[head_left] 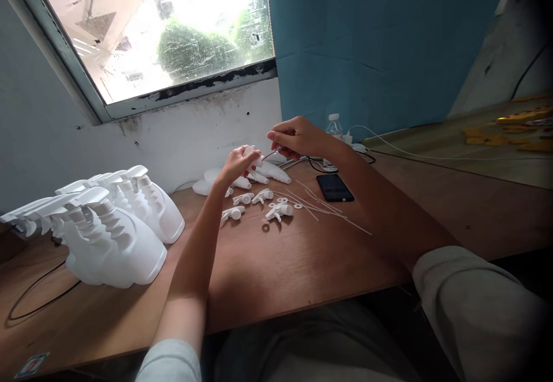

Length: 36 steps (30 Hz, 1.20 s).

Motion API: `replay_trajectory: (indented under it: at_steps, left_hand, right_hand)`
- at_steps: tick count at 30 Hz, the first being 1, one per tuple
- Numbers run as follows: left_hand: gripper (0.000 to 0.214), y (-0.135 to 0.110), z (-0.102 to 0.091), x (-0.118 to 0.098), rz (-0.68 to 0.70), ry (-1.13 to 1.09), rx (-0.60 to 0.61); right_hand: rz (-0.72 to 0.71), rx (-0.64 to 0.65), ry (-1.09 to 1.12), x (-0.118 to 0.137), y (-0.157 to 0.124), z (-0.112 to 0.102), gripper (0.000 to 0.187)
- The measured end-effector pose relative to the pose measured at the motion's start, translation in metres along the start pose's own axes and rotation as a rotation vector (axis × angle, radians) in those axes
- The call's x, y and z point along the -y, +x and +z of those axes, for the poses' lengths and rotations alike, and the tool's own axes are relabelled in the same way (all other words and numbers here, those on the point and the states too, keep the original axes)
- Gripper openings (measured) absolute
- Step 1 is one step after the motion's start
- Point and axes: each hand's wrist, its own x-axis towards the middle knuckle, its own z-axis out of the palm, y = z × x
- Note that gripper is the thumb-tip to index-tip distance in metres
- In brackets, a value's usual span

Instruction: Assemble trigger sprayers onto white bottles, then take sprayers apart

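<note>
My left hand (237,166) is closed around a white trigger spray head (256,159), partly hidden by the fingers. Just to its right, my right hand (290,136) grips a small screwdriver (272,153) with a clear handle. The thin shaft points down and left to the spray head; whether its tip touches is too small to tell. Below the hands, several loose spray heads (280,211) lie on the wooden table (276,272). Around them are white ring washers (298,205) and thin dip tubes (341,215). White bottles (276,173) lie on their sides behind.
Several white spray bottles (125,244) with trigger heads stand in a group at the left. A black phone (335,188) lies right of the tubes. A clear plastic bottle (333,125) stands at the back near cables. A window (194,30) is above the table.
</note>
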Motion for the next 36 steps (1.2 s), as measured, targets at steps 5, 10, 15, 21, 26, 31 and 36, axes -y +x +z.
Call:
replay_trajectory:
  at_steps: [5,10,15,21,26,31,36]
  left_hand:
    - [0.036,0.002,-0.009,0.013,-0.025,0.209,0.017]
    - [0.035,0.004,-0.018,0.036,-0.096,0.651,0.072]
    - [0.035,0.003,-0.013,0.055,-0.202,0.73,0.248]
    - [0.032,0.004,-0.01,0.058,-0.276,0.754,0.42]
    - [0.043,-0.002,-0.036,0.024,-0.232,0.774,0.381]
    - [0.041,-0.032,-0.083,-0.029,-0.036,0.9,-0.088]
    - [0.033,-0.065,-0.122,-0.051,-0.2,1.116,-0.727]
  right_hand:
    - [-0.002,0.019,-0.107,0.001,0.0,-0.001,0.04]
    - [-0.001,0.043,-0.203,-0.004,0.001,-0.004,0.042]
    - [0.019,0.05,-0.294,-0.006,0.001,-0.006,0.043]
    - [0.136,0.15,-0.349,-0.004,0.0,-0.008,0.043]
    - [0.336,0.442,-0.353,-0.012,0.001,-0.015,0.041]
    - [0.437,0.671,-0.407,-0.012,0.001,-0.022,0.033]
    - [0.405,0.643,-0.399,-0.011,-0.001,-0.027,0.03]
